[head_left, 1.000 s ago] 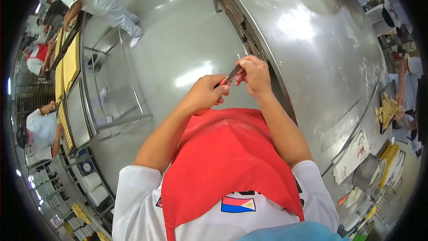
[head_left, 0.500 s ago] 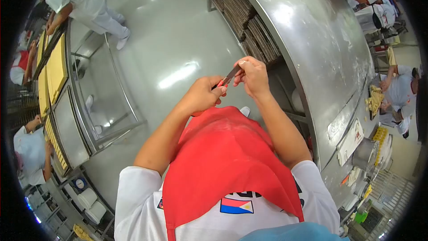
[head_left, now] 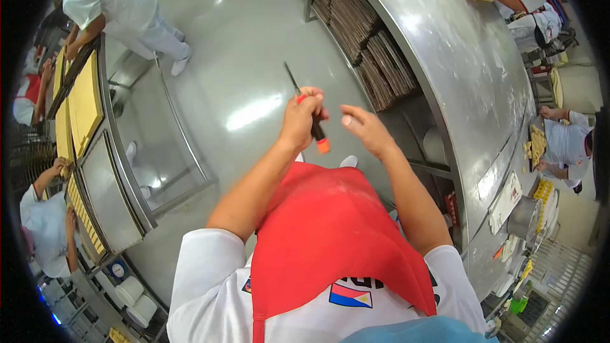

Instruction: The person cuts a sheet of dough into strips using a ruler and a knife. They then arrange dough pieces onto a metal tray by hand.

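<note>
My left hand (head_left: 301,122) is closed around the black and orange-red handle of a knife (head_left: 318,132). The narrow blade points up and away, over the floor, and the handle's orange end sticks out below my fingers. To the right of the knife is my right hand (head_left: 370,132), with nothing visible in it. Its index finger and thumb are partly stretched out and slightly apart, not touching the knife; its other fingers are mostly hidden. Below both hands lies the red apron (head_left: 330,235) on my body.
A curved steel table (head_left: 457,63) runs along the right, with stacked dark trays (head_left: 387,67) beneath. At left, a metal frame (head_left: 181,124) stands beside yellow slabs (head_left: 86,108). Co-workers stand on both sides, one person (head_left: 117,9) at upper left. Shiny floor (head_left: 241,32) lies ahead.
My right hand has come off the blade and moved slightly right and down. My left hand has turned the knife, so the blade now points up and left.
</note>
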The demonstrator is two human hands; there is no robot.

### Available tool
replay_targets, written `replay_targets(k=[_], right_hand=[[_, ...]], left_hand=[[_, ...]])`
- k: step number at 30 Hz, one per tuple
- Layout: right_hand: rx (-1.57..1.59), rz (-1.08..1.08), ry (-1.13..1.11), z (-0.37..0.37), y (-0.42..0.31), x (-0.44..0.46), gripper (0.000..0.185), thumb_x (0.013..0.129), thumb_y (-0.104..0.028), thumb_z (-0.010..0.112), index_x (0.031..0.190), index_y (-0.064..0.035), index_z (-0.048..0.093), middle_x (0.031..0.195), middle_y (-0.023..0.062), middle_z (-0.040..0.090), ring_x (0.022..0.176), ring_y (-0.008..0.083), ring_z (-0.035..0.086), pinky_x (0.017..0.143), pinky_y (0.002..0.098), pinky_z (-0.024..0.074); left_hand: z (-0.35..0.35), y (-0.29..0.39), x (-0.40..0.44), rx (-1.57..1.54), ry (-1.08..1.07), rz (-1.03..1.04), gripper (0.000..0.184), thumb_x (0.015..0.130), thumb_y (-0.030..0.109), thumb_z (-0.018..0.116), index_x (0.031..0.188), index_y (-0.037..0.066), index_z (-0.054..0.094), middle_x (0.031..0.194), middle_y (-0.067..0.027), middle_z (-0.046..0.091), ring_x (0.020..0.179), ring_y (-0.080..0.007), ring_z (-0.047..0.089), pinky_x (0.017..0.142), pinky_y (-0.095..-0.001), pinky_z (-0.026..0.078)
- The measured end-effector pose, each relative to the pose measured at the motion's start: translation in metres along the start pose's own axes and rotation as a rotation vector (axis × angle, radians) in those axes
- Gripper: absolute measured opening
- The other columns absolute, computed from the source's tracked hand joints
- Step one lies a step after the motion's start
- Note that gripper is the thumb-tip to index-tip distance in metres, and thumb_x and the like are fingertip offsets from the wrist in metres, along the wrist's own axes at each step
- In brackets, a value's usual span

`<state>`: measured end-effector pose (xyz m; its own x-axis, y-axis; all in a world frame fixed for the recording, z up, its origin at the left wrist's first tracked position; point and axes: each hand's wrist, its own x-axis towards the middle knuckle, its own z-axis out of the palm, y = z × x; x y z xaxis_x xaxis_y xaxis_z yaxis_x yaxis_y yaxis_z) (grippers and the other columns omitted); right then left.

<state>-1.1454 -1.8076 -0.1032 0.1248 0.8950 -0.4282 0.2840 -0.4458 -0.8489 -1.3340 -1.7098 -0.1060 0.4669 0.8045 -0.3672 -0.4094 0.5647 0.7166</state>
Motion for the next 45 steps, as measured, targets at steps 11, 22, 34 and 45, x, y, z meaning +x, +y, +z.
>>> replay_targets(k=[11, 22, 34, 45], right_hand=[[-0.421, -0.314, 0.297, -0.008, -0.048, -0.015, 0.051, 0.084, -0.026, 0.08, 0.127, -0.0059, 0.063, 0.109, 0.02, 0.071, 0.101, 0.0408, 0.069, 0.087, 0.0498, 0.0526], [-0.637, -0.404, 0.396, -0.029, -0.037, -0.026, 0.045, 0.085, -0.022, 0.078, 0.126, -0.0099, 0.062, 0.108, 0.0154, 0.071, 0.098, 0.0386, 0.069, 0.083, 0.0495, 0.0552], [-0.68, -0.353, 0.341, -0.041, -0.036, -0.04, 0.042, 0.086, -0.024, 0.077, 0.125, -0.014, 0.063, 0.107, 0.012, 0.072, 0.096, 0.0362, 0.071, 0.083, 0.0491, 0.0558], [-0.692, -0.357, 0.346, -0.045, -0.032, -0.046, 0.05, 0.086, -0.026, 0.078, 0.129, -0.006, 0.064, 0.115, 0.0158, 0.072, 0.102, 0.036, 0.07, 0.087, 0.0464, 0.0559]], left_hand=[[0.032, 0.025, 0.009, -0.012, 0.06, 0.095, 0.037, 0.094, 0.016, 0.066, 0.127, 0.002, 0.056, 0.116, -0.0081, 0.063, 0.1, -0.0204, 0.065, 0.086, -0.0378, 0.055], [0.047, 0.044, 0.011, 0.199, 0.126, 0.061, 0.016, 0.093, 0.008, 0.068, 0.108, 0.005, 0.063, 0.097, -0.007, 0.07, 0.086, -0.0183, 0.07, 0.071, -0.0356, 0.058], [0.054, 0.034, 0.011, 0.167, 0.115, 0.049, 0.009, 0.093, 0.011, 0.066, 0.097, 0.006, 0.059, 0.089, -0.0057, 0.069, 0.075, -0.0152, 0.067, 0.069, -0.0328, 0.059], [0.052, 0.028, 0.014, 0.202, 0.105, 0.085, 0.012, 0.093, 0.014, 0.065, 0.101, 0.006, 0.061, 0.086, -0.0047, 0.066, 0.073, -0.0153, 0.067, 0.069, -0.0359, 0.059]])
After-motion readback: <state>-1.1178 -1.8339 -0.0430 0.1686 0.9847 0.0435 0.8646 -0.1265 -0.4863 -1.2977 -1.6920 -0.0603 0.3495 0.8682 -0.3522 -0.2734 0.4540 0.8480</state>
